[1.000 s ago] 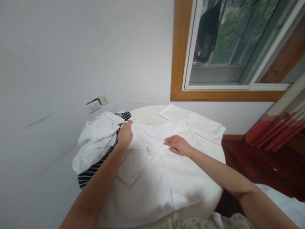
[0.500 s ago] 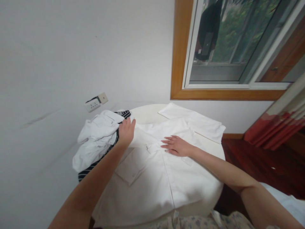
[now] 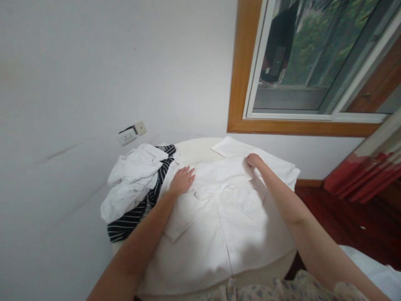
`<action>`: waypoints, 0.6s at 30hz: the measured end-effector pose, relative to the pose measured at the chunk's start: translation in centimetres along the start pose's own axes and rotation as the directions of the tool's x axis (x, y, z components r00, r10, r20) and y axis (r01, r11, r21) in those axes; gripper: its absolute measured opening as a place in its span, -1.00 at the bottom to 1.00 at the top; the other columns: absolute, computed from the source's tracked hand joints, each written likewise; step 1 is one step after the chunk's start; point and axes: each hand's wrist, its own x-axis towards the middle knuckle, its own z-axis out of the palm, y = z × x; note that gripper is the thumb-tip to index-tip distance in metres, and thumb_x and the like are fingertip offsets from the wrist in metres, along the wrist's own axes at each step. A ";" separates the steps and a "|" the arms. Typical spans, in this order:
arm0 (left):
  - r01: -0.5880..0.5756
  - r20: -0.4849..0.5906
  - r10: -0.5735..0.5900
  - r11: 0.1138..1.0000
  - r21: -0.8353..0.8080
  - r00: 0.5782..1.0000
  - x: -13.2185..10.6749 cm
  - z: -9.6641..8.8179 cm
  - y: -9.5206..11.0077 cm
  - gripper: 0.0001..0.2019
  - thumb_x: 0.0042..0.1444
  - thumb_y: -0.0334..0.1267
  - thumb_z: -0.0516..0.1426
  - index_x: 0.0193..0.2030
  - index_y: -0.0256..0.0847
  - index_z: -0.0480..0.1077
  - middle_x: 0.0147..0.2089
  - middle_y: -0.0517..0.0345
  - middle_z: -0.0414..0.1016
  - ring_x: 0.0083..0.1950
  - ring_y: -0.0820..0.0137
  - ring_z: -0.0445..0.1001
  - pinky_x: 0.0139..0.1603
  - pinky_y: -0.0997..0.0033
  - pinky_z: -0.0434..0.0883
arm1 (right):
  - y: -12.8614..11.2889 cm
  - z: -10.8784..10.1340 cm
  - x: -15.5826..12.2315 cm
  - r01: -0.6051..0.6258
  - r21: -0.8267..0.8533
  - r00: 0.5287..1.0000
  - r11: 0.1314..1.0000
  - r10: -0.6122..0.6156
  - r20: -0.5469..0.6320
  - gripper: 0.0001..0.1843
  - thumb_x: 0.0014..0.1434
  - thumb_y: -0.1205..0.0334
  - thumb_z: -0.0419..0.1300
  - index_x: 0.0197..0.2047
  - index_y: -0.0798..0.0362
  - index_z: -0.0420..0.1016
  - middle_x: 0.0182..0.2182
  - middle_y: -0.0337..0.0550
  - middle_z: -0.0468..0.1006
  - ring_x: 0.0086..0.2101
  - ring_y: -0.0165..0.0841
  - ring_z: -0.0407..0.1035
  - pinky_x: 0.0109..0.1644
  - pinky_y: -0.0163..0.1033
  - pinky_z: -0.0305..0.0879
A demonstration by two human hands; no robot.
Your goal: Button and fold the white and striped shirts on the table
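A white garment [image 3: 200, 244] lies spread over the round bench [image 3: 196, 148], its front seam running toward the wearer. Of the two hands, the left hand [image 3: 182, 180] rests on the cloth at the garment's upper left, palm down with fingers slightly spread. The right hand [image 3: 255, 160] has its fingers closed, pinching the fabric at the upper right, beside a white sleeve [image 3: 278, 162] that reaches the bench's far right edge. Left of the garment, crumpled white cloth [image 3: 134, 177] sits on black striped fabric [image 3: 127, 225].
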 end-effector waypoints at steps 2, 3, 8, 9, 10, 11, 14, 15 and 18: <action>-0.034 0.015 0.033 0.999 0.021 0.999 -0.2 -0.1 -0.7 -0.63 0.01 -0.20 0.22 0.00 -0.11 0.46 0.33 0.00 0.22 0.43 0.15 -0.04 0.42 0.18 -0.28 | 0.6 0.3 0.3 0.040 0.001 0.999 0.999 -0.040 0.021 -0.68 0.15 0.35 0.09 -0.07 0.18 0.56 -0.16 0.09 0.60 -0.16 -0.26 0.47 -0.17 -0.35 0.27; -0.052 0.024 0.051 0.998 0.043 0.998 -0.2 -0.1 -0.9 -0.62 0.02 -0.19 0.22 0.02 -0.12 0.46 0.33 -0.02 0.22 0.43 0.15 -0.03 0.42 0.18 -0.28 | 0.9 0.4 0.3 0.059 0.002 0.998 0.998 -0.059 0.026 -0.65 0.11 0.37 0.11 -0.03 0.14 0.54 -0.15 0.05 0.59 -0.17 -0.27 0.47 -0.19 -0.36 0.27; -0.083 0.046 0.079 0.992 0.092 0.996 0.0 0.1 -1.4 -0.59 0.04 -0.16 0.21 0.06 -0.12 0.43 0.35 -0.01 0.19 0.43 0.15 -0.03 0.42 0.15 -0.28 | 1.7 0.9 0.2 0.134 -0.010 0.991 0.991 -0.134 -0.003 -0.57 0.08 0.35 0.15 0.05 0.03 0.50 -0.05 0.00 0.53 -0.11 -0.26 0.42 -0.13 -0.35 0.24; -0.076 0.044 0.073 0.993 0.085 0.996 0.0 0.1 -1.4 -0.59 0.04 -0.15 0.21 0.06 -0.11 0.43 0.35 0.00 0.20 0.43 0.15 -0.03 0.42 0.15 -0.28 | 1.7 1.0 0.1 0.150 -0.021 0.988 0.988 -0.151 -0.025 -0.59 0.10 0.34 0.13 0.03 0.02 0.51 -0.04 0.01 0.52 -0.07 -0.24 0.40 -0.10 -0.34 0.23; -0.072 0.042 0.069 0.994 0.079 0.997 0.0 0.1 -1.4 -0.60 0.03 -0.14 0.21 0.05 -0.11 0.44 0.35 0.00 0.20 0.43 0.15 -0.02 0.42 0.15 -0.27 | 1.7 1.1 0.0 0.169 -0.040 0.984 0.985 -0.171 -0.050 -0.62 0.12 0.33 0.10 0.01 0.02 0.52 -0.04 0.01 0.52 -0.05 -0.23 0.38 -0.07 -0.33 0.21; -0.073 0.041 0.070 0.994 0.080 0.997 0.0 0.0 -1.4 -0.60 0.03 -0.13 0.21 0.05 -0.10 0.44 0.34 0.01 0.21 0.42 0.15 -0.01 0.42 0.15 -0.26 | 1.7 1.2 -0.1 0.192 -0.062 0.978 0.979 -0.196 -0.075 -0.64 0.14 0.32 0.09 -0.02 0.01 0.54 -0.06 0.00 0.52 -0.04 -0.23 0.36 -0.06 -0.32 0.20; -0.126 0.043 0.121 0.983 0.137 0.992 0.0 0.0 -1.6 -0.62 0.06 -0.12 0.20 0.04 -0.10 0.44 0.31 -0.01 0.26 0.40 0.13 0.05 0.42 0.13 -0.22 | 2.0 1.2 -0.1 0.273 -0.124 0.951 0.954 -0.287 -0.117 -0.69 0.15 0.30 0.08 -0.11 0.00 0.58 -0.12 -0.04 0.56 -0.05 -0.23 0.34 -0.04 -0.31 0.18; -0.151 0.044 0.146 0.974 0.170 0.988 0.0 0.0 -1.7 -0.63 0.08 -0.11 0.19 0.04 -0.10 0.44 0.30 -0.02 0.27 0.39 0.13 0.08 0.42 0.12 -0.19 | 2.2 1.2 0.1 0.299 -0.131 0.942 0.945 -0.315 -0.120 -0.70 0.15 0.30 0.09 -0.12 0.00 0.58 -0.14 -0.06 0.57 -0.06 -0.24 0.34 -0.04 -0.31 0.17; -0.205 0.039 0.202 0.938 0.280 0.979 0.0 0.0 -2.0 -0.62 0.12 -0.10 0.15 0.07 -0.11 0.43 0.28 -0.03 0.30 0.36 0.13 0.15 0.41 0.11 -0.11 | 3.1 1.1 0.8 0.385 -0.120 0.908 0.915 -0.399 -0.129 -0.72 0.15 0.29 0.09 -0.15 0.03 0.60 -0.20 -0.07 0.60 -0.11 -0.26 0.35 -0.03 -0.31 0.15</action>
